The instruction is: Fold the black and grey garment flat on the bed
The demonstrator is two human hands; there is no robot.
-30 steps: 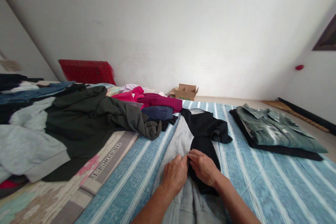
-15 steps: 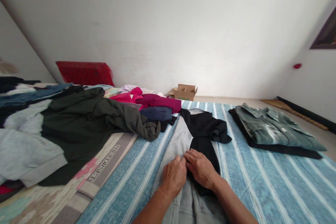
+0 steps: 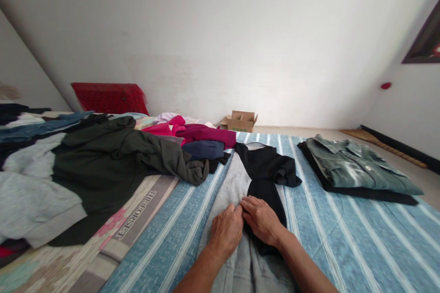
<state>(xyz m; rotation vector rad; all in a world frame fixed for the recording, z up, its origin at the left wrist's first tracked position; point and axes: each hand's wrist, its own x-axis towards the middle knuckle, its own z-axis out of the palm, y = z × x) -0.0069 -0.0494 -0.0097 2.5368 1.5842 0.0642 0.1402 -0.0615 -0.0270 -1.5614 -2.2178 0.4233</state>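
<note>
- Left hand (image 3: 227, 228) and right hand (image 3: 261, 220) meet atop a grey-and-black garment (image 3: 229, 182), half-curled; whether pinching, I can't tell.
- Barely moved this past second: work seemingly paused.

Can see an open cardboard box (image 3: 240, 124) by the white wall (image 3: 220, 46), a red case (image 3: 110, 98) farther left, a dark frame (image 3: 420, 42) upper right.
</note>
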